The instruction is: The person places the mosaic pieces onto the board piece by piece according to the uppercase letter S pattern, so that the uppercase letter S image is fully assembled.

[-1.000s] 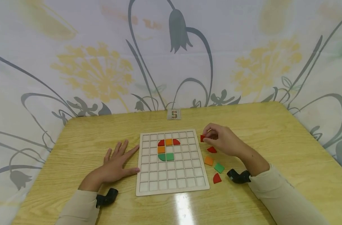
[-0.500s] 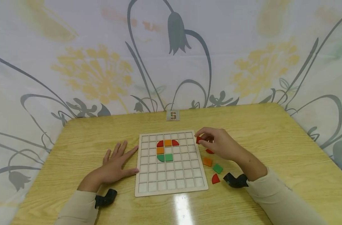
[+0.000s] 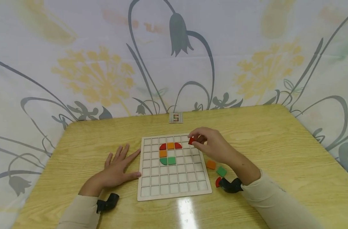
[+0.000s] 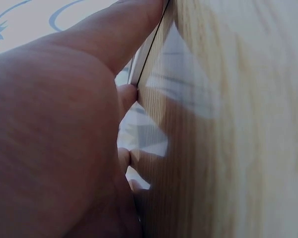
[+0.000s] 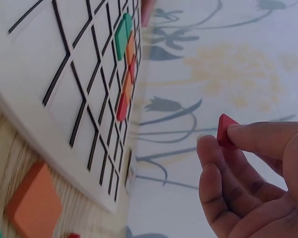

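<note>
My right hand [image 3: 211, 144] pinches a small red tile [image 3: 191, 141] between thumb and fingers, above the upper right of the white grid board [image 3: 174, 196]. In the right wrist view the red tile [image 5: 227, 131] is held clear of the board. On the board lie a red quarter-circle tile [image 3: 162, 146], an orange square [image 3: 170, 145], another red quarter-circle [image 3: 178, 145], a second orange square [image 3: 163, 153], a green quarter-circle [image 3: 163, 161] and a green square [image 3: 172, 160]. My left hand [image 3: 115, 170] rests with fingers spread, thumb and index at the board's left edge.
Right of the board lie a loose orange tile [image 3: 211, 164], a green tile [image 3: 221, 171] and a red tile [image 3: 218, 182] partly behind the wrist camera [image 3: 232, 185]. A small pattern card [image 3: 176, 117] lies at the wooden table's back edge, before a patterned cloth [image 3: 151, 70].
My right hand has carried the red tile leftward from beside the board to over it. A loose red piece is now hidden beneath that hand or arm. My left hand stays put.
</note>
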{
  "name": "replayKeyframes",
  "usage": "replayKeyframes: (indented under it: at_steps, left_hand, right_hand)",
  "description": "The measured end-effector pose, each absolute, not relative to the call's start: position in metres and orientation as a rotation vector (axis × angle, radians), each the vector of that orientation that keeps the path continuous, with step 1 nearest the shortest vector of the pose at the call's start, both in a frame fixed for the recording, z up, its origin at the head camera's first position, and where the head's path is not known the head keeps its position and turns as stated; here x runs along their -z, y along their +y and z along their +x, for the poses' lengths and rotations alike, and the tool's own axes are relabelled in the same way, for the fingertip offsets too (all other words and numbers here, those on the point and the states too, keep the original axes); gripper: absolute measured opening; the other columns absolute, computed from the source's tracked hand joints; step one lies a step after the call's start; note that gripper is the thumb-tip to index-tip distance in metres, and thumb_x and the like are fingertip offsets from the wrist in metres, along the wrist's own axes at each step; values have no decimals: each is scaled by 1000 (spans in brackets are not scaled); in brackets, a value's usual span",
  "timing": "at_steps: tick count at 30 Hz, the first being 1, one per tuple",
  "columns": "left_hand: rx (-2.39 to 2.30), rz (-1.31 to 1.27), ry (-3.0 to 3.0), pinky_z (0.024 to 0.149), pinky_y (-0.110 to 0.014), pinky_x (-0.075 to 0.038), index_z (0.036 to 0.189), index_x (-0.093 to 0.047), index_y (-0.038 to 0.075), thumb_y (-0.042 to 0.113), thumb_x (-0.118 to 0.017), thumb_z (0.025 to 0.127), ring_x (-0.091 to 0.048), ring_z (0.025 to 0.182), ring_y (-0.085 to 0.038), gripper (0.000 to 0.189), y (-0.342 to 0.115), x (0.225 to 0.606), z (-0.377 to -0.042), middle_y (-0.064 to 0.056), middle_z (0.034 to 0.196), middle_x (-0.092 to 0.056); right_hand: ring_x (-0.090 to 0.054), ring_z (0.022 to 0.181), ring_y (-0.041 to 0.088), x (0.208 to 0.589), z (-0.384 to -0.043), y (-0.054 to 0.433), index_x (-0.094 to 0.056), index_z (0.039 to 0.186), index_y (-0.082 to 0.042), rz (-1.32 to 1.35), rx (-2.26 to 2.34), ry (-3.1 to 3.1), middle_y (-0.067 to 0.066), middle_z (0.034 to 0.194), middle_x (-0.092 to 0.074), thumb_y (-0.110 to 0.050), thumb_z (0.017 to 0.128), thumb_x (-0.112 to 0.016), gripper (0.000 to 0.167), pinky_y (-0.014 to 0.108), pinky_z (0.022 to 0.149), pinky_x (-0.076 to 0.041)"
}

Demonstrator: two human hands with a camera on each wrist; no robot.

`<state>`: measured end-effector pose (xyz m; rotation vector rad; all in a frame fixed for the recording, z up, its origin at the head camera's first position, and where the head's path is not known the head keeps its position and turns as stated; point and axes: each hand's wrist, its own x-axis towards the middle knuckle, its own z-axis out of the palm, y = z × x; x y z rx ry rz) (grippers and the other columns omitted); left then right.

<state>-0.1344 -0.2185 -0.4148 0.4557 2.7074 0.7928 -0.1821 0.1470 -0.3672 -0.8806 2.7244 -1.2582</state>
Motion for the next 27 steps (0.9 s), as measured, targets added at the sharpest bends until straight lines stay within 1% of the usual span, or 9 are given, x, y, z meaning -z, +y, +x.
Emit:
replayKeyframes:
  at_steps: [8, 12, 14, 18, 23, 27]
  left_hand:
    - [-789, 480, 2730, 113, -70, 14, 160, -28, 23, 56, -66, 91, 11, 152, -48, 85, -220, 418, -135, -23, 167, 2]
    - [-778, 466, 2722, 113, -69, 15, 160, -27, 23, 56, -65, 91, 12, 152, -48, 85, -220, 417, -135, -23, 167, 3]
    - [-778, 460, 2722, 113, -70, 14, 160, -27, 23, 55, -65, 92, 11, 152, -48, 85, -219, 417, -134, -23, 167, 3]
    - [-774, 454, 2724, 113, -70, 14, 160, -27, 22, 54, -65, 92, 12, 152, -48, 84, -219, 416, -134, -24, 167, 2]
    - [-766, 453, 2721, 114, -69, 14, 160, -27, 24, 56, -65, 92, 12, 152, -47, 85, -219, 416, -135, -23, 167, 3]
    - [-762, 448, 2718, 114, -69, 14, 160, -26, 24, 56, -65, 92, 12, 153, -47, 85, -219, 417, -137, -23, 167, 3]
  right_hand:
    - [-68, 86, 15, 366, -179, 126, -68, 117, -6, -899, 1304, 2699, 7, 109, -71, -2, 93, -69, 24, 30, 75, -57]
    - [-67, 83, 14, 368, -177, 118, -69, 113, -5, -896, 1330, 2717, 6, 103, -72, -2, 92, -70, 21, 27, 73, -57]
    - [-65, 83, 12, 371, -177, 115, -70, 111, -5, -876, 1317, 2731, 3, 98, -72, -4, 92, -70, 18, 25, 72, -56]
    - [-64, 83, 11, 377, -178, 112, -72, 106, -8, -846, 1267, 2730, -2, 91, -71, -7, 93, -70, 13, 25, 73, -56]
    - [-64, 84, 10, 385, -179, 112, -72, 104, -12, -811, 1200, 2700, -4, 91, -71, -9, 95, -68, 10, 26, 75, -55]
    - [-62, 83, 9, 390, -179, 112, -72, 104, -13, -793, 1149, 2665, -4, 89, -70, -10, 95, -68, 10, 25, 73, -54]
